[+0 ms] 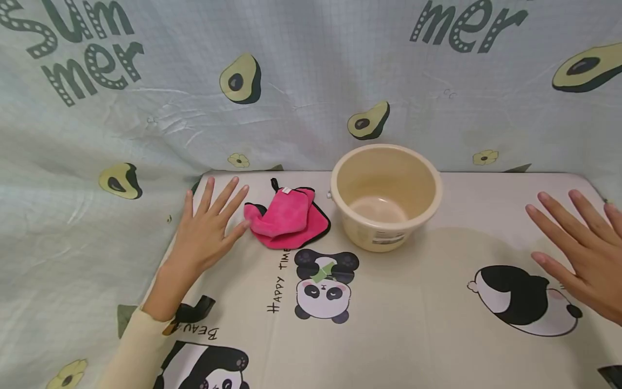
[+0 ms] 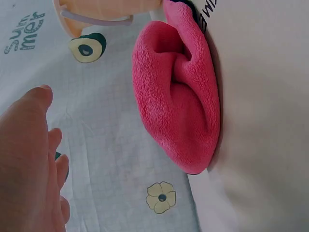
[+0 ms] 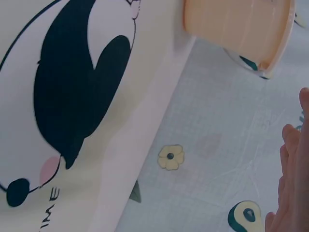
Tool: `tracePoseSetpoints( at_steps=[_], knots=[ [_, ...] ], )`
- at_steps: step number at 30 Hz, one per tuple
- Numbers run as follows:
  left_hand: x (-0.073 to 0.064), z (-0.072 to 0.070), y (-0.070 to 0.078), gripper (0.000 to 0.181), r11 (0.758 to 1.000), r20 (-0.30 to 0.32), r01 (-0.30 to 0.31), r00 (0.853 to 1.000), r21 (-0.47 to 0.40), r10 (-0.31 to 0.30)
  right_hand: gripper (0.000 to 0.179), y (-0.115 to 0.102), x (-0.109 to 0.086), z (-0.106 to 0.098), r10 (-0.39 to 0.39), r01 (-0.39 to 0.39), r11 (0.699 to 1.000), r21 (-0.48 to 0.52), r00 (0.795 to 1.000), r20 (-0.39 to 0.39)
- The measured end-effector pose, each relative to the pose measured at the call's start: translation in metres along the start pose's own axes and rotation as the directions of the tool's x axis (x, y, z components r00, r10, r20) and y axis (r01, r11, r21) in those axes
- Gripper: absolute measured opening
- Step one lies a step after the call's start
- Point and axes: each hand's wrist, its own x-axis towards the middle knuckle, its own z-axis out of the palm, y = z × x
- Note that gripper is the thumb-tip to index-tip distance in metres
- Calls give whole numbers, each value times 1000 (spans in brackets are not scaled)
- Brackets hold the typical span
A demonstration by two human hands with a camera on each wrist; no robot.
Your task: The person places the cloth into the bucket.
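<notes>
A crumpled pink cloth with black edging (image 1: 286, 219) lies on the table, left of a cream plastic bucket (image 1: 384, 237). My left hand (image 1: 206, 232) is spread just left of the cloth, its thumb near the cloth's edge; in the left wrist view the hand (image 2: 29, 164) stays apart from the folded pink cloth (image 2: 178, 96). Over at the right, my right hand (image 1: 588, 251) is held out with fingers straight and nothing in it. The right wrist view has the bucket (image 3: 236, 29) at its top and part of the right hand (image 3: 294, 174) at its edge.
The table (image 1: 413, 324) wears a cover printed with pandas and lettering. Behind it and along the left hangs a pale curtain (image 1: 301, 81) with avocado prints. The bucket stands upright near the table's back edge, with a thin handle (image 2: 96, 19) on its side.
</notes>
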Motion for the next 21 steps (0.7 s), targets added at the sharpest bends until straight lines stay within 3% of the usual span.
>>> tracePoseSetpoints(
  at_steps=[6,11,21],
  knots=[
    [5,2,7,71,989,21,38,999,-146,-36,84,-7,10,0,0,-1,1000,7,999,32],
    [12,8,11,72,962,51,57,998,-268,-45,80,-12,19,2,-27,26,999,47,999,24],
    [26,16,17,72,903,99,86,994,-421,-48,77,-26,42,1,-50,50,995,85,999,3]
  ],
)
